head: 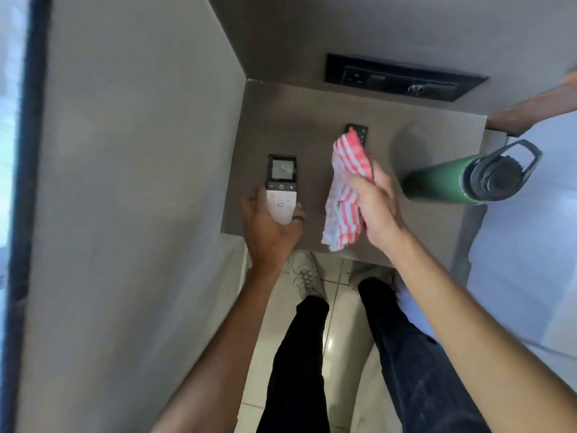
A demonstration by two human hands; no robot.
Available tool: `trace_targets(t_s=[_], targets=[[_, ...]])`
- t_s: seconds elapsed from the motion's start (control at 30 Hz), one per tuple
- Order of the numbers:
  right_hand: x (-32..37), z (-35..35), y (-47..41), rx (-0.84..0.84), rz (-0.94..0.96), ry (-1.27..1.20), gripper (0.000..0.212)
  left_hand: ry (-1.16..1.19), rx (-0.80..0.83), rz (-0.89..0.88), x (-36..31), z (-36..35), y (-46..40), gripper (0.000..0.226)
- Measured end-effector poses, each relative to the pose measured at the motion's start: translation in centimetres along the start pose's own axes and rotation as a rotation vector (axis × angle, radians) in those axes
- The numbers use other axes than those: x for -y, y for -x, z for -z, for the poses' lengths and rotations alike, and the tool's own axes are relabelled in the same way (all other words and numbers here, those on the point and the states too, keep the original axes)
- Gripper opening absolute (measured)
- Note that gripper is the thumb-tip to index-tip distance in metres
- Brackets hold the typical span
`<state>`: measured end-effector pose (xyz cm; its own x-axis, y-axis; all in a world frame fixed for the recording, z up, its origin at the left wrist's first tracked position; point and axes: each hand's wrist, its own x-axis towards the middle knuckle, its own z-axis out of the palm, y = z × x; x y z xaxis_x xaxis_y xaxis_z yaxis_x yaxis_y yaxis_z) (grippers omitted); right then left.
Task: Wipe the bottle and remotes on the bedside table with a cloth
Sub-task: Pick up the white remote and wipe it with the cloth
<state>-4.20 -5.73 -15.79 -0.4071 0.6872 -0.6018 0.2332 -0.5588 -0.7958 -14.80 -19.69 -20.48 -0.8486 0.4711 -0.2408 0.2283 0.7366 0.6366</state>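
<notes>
My left hand point(270, 226) grips the lower end of a white remote with a small screen point(282, 185), held over the left side of the grey bedside table point(281, 120). My right hand point(373, 204) holds a red-and-white striped cloth point(345, 195) bunched over the table's middle. The cloth covers most of a black remote point(358, 131) lying behind it; only its far end with a red button shows. A green bottle with a dark grey lid and carry loop point(462, 179) stands at the table's right edge, apart from both hands.
A black socket panel point(402, 78) is set in the wall behind the table. A grey wall closes the left side. A bed with white sheets point(527, 245) lies to the right. My legs and white shoes stand on the tiled floor below.
</notes>
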Motion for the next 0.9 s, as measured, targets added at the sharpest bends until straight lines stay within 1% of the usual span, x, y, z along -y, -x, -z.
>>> trace_targets(t_s=[0.07, 0.1, 0.17, 0.2, 0.23, 0.27, 0.3, 0.33, 0.4, 0.47, 0.5, 0.57, 0.6, 0.67, 0.7, 0.73, 0.77, 0.8, 0.87, 0.9], targets=[[2.1, -1.1, 0.7, 0.094, 0.361, 0.227, 0.056, 0.024, -0.010, -0.043, -1.5, 1.9, 1.6, 0.063], [2.9, -1.9, 1.1, 0.150, 0.528, 0.353, 0.059, 0.035, -0.010, -0.062, -2.2, 2.7, 2.2, 0.064], [3.6, -3.4, 1.4, 0.268, 0.762, 0.619, 0.057, 0.051, -0.003, -0.138, -3.4, 3.9, 2.9, 0.064], [3.7, -4.2, 1.4, 0.310, 0.830, 0.816, 0.053, 0.059, -0.001, -0.201, -3.8, 4.3, 3.1, 0.062], [3.5, -4.9, 1.3, 0.329, 0.854, 1.052, 0.048, 0.072, 0.001, -0.263, -4.0, 4.5, 3.2, 0.063], [3.3, -5.5, 1.2, 0.330, 0.835, 1.266, 0.045, 0.086, 0.009, -0.297, -4.1, 4.5, 3.2, 0.065], [3.3, -6.1, 1.0, 0.324, 0.778, 1.401, 0.046, 0.095, 0.027, -0.295, -4.0, 4.4, 3.2, 0.067], [3.4, -6.7, 0.5, 0.307, 0.716, 1.461, 0.051, 0.096, 0.049, -0.262, -3.9, 4.4, 3.2, 0.066], [3.6, -7.4, -0.9, 0.225, 0.636, 1.488, 0.060, 0.089, 0.086, -0.196, -3.8, 4.4, 3.1, 0.057], [3.7, -7.5, -3.1, 0.170, 0.538, 1.492, 0.061, 0.069, 0.099, -0.192, -3.8, 4.2, 3.2, 0.054], [4.0, -7.4, -4.3, 0.177, 0.469, 1.479, 0.060, 0.059, 0.104, -0.198, -3.7, 4.2, 3.3, 0.056], [5.1, -7.0, -6.6, 0.219, 0.312, 1.386, 0.055, 0.044, 0.111, -0.216, -3.6, 4.5, 3.5, 0.066], [5.8, -6.5, -7.4, 0.209, 0.247, 1.323, 0.055, 0.044, 0.110, -0.229, -3.4, 4.7, 3.6, 0.069], [7.2, -5.5, -8.3, 0.092, 0.205, 1.156, 0.062, 0.037, 0.113, -0.243, -3.1, 5.0, 3.5, 0.071], [7.6, -5.0, -8.0, 0.017, 0.265, 1.066, 0.066, 0.029, 0.118, -0.232, -3.0, 5.2, 3.1, 0.071], [7.6, -4.9, -6.8, -0.022, 0.361, 0.995, 0.070, 0.022, 0.117, -0.213, -3.0, 5.4, 2.6, 0.069], [7.2, -4.9, -5.1, 0.006, 0.459, 0.979, 0.072, 0.021, 0.110, -0.199, -3.0, 5.4, 2.0, 0.065], [6.2, -5.1, -3.4, 0.077, 0.544, 0.990, 0.070, 0.030, 0.104, -0.197, -3.2, 5.3, 1.5, 0.059], [3.5, -5.6, -0.9, 0.254, 0.686, 1.198, 0.050, 0.065, 0.120, -0.224, -3.3, 4.9, 0.9, 0.055], [2.5, -5.5, -0.5, 0.300, 0.711, 1.274, 0.042, 0.063, 0.133, -0.247, -3.3, 4.8, 0.9, 0.056]])
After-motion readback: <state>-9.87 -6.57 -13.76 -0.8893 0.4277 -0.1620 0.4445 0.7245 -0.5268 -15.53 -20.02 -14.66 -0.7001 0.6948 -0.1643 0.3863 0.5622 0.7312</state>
